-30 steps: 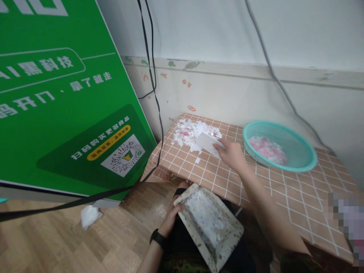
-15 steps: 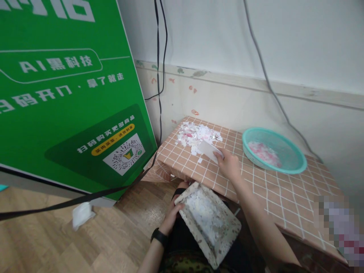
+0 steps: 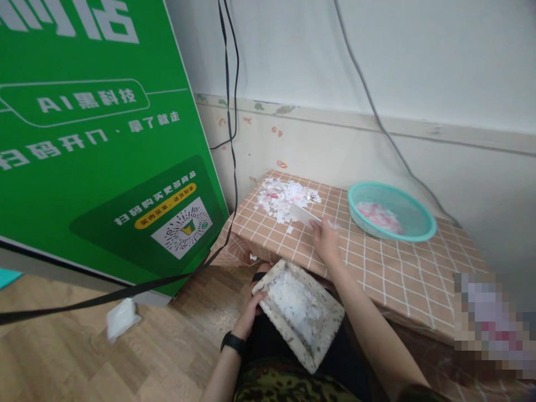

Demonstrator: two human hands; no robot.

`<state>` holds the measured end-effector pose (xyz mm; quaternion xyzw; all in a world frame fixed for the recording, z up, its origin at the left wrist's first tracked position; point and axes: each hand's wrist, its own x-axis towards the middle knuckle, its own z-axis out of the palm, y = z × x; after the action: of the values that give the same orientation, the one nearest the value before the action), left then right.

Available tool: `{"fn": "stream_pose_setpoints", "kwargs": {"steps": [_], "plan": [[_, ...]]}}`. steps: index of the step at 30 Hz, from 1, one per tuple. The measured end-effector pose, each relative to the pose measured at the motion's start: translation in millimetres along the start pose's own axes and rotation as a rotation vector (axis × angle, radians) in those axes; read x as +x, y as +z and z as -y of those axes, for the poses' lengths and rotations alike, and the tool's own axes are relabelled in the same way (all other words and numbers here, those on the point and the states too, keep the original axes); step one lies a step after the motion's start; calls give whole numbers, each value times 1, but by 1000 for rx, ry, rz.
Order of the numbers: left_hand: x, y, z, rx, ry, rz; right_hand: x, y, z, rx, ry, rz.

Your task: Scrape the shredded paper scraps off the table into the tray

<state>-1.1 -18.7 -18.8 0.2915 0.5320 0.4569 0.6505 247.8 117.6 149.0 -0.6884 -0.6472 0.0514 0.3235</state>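
Low against a pale wall stands a table covered in brown checked cloth [image 3: 377, 279], with a big green printed sign [image 3: 96, 151] to its left. On the cloth, the right hand [image 3: 326, 243] pinches a white card [image 3: 302, 215] beside the heap of white and pink paper scraps [image 3: 282, 196]. Nearer, below the table edge, the left hand [image 3: 248, 314] grips a speckled beige tray [image 3: 299, 312] holding scraps. Far right sits a round teal plastic basin [image 3: 391, 211].

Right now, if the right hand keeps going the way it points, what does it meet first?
The right hand holds a white card aimed up the table; first in line is the pile of paper scraps, the card's far edge seemingly at it already. Depth is uncertain.
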Motion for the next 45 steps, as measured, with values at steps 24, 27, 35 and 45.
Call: {"fn": "stream_pose_setpoints", "kwargs": {"steps": [24,27,35,45], "plan": [[-7,1,-5,29,98,-169,-5,14,-21,6,-58,-259],[-8,3,-6,24,103,-175,-5,14,-23,27,-75,-288],[-13,11,-16,-35,20,-193,-6,10,-23,-5,-58,-284],[-27,24,-36,-115,-46,-314,-6,11,-22,-25,-31,-280]]}}
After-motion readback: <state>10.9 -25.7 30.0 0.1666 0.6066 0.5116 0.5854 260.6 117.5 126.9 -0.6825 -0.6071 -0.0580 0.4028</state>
